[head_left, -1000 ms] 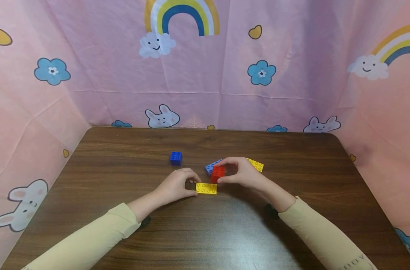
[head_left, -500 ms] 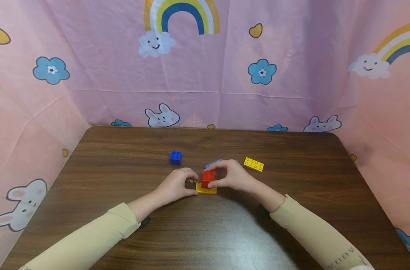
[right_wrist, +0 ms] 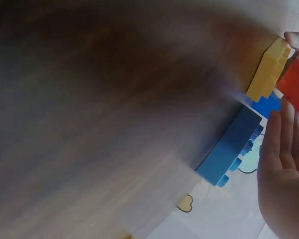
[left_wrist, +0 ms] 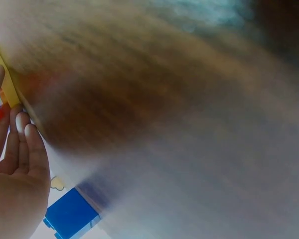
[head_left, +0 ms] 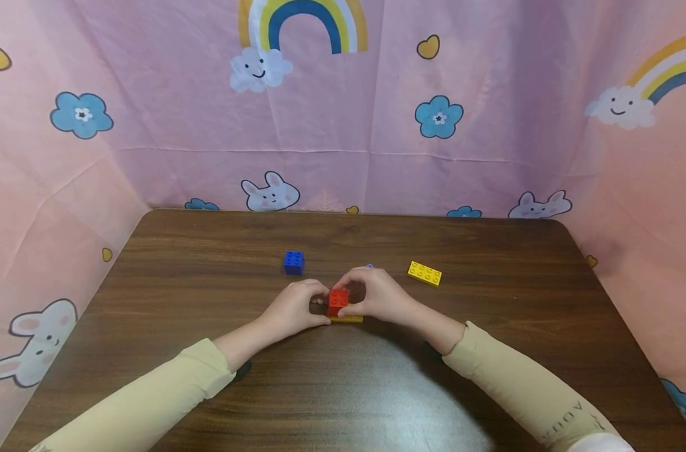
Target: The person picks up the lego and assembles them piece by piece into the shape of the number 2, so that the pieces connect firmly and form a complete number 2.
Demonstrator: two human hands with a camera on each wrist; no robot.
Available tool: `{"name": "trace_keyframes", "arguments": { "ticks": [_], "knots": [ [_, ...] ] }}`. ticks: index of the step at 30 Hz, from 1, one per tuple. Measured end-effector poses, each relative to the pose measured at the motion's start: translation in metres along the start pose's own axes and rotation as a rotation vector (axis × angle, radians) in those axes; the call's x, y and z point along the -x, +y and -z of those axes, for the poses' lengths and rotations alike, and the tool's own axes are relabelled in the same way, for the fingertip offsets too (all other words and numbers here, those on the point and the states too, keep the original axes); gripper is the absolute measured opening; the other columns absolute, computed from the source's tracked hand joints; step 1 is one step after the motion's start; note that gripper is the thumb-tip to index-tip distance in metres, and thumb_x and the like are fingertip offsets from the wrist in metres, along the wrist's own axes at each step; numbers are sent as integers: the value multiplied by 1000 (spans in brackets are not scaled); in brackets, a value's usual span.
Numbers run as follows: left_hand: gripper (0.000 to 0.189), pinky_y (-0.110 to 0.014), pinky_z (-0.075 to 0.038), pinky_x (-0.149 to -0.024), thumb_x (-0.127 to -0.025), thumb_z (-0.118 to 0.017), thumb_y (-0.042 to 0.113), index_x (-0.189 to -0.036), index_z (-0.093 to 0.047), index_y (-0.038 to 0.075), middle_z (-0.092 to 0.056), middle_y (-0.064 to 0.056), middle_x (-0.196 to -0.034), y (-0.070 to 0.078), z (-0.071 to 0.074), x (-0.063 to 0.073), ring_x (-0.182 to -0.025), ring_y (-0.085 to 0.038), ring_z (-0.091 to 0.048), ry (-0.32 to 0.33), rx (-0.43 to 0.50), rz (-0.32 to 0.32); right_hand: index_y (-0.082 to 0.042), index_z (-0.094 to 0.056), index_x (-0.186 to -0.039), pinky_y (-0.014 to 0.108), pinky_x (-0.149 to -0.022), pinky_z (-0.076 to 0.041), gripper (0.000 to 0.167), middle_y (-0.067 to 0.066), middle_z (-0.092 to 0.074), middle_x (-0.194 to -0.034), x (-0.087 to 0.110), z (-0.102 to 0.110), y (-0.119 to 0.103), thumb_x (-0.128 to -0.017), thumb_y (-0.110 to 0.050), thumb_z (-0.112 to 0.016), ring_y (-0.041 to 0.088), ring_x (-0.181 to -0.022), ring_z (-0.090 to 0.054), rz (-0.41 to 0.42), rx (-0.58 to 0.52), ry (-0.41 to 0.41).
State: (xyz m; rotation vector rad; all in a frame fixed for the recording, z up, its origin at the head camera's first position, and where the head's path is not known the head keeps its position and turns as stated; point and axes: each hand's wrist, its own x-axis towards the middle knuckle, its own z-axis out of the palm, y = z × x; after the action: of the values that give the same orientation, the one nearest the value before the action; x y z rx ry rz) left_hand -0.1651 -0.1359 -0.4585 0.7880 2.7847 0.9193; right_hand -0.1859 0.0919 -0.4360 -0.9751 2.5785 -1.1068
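Note:
My left hand (head_left: 292, 310) holds the left end of a yellow building brick (head_left: 347, 319) between thumb and fingers, flat on the table. With thumb and fingers my right hand (head_left: 384, 295) pinches a red building brick (head_left: 338, 302), studs up, over the yellow one's left part. In the right wrist view the red brick (right_wrist: 296, 84) looks tilted against the studs of the yellow brick (right_wrist: 269, 69); whether they touch I cannot tell. The right hand hides most of a longer blue brick (right_wrist: 229, 147) behind it in the head view.
A small dark blue brick (head_left: 294, 263) stands behind the left hand. Farther right lies another yellow brick (head_left: 424, 273). The brown wooden table (head_left: 343, 395) ends at a patterned pink cloth (head_left: 332, 119) along the back and sides.
My right hand has carried the red brick leftward, from beside the yellow brick's right end to above its left part. The left hand has stayed in place on the yellow brick.

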Motion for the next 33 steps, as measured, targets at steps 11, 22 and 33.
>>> {"name": "trace_keyframes", "arguments": {
  "ticks": [11, 22, 33],
  "knots": [
    [38, -41, -64, -88, -78, -95, 10, -110, -78, 3, -77, -8, -108, 1, 1, 1, -98, -22, -73, -3, -2, 3, -10, -75, -109, 32, -90, -65, 38, 4, -80, -109, -2, -4, -5, -79, -20, -97, 17, -99, -77, 14, 72, 9],
    [35, -40, -65, -88, -78, -95, 9, -109, -79, 4, -78, -9, -109, 1, 0, 1, -98, -22, -75, 5, -17, -8, -11, -79, -111, 34, -88, -65, 40, 2, -80, -107, 0, -4, -5, -79, -25, -97, 16, -97, -76, 61, 123, 34],
    [38, -40, -65, -85, -77, -96, 11, -110, -79, 2, -78, -9, -108, 4, 0, 1, -95, -19, -74, 9, -29, 11, -10, -81, -109, 28, -84, -65, 32, 3, -80, -103, 2, 0, -8, -82, -22, -94, 18, -96, -77, 23, 79, 29]
  ]
}}
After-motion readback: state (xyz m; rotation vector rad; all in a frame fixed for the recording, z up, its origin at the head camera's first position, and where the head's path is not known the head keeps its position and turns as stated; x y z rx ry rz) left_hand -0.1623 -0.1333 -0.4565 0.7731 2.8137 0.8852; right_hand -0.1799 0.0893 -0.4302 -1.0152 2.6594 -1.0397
